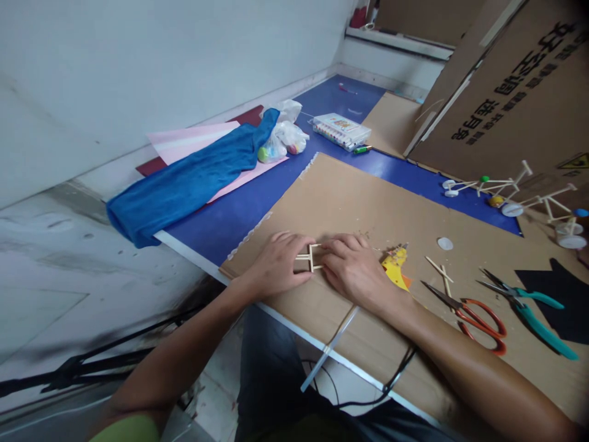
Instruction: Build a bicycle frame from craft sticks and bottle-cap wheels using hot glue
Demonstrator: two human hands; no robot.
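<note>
The desk (239, 221) has a blue top, and a large sheet of corrugated cardboard (368, 209) covers much of it in front of the person. At about 1 o'clock from the hands, a big cardboard panel (506, 104) printed with dark Chinese characters leans up beyond the desk. At 10 o'clock, a blue towel (184, 178) lies across pink sheets (184, 144), with a white plastic bag (280, 138) of coloured balls touching the towel's far end. A box of markers (341, 131) sits on the blue top at about 12 o'clock.

At 2 o'clock, two wheeled stick models (519, 196) rest near the far right corner of the cardboard sheet. At 3 o'clock lie red-handled scissors (481, 322), teal-handled scissors (529, 307) and a black paper sheet (552, 304). Nearer the hands are a yellow paper scrap (394, 270), loose wooden sticks (439, 270) and a small white disc (445, 244). At 6 o'clock, a clear plastic rod (329, 347) lies across the desk's near edge, its lower end overhanging.

The small stick frame (309, 258) lies flat on the cardboard sheet, between the two hands. The left hand (278, 265) and right hand (354, 270) are both partly closed, palms down, with their curled fingers holding the frame from either side.
</note>
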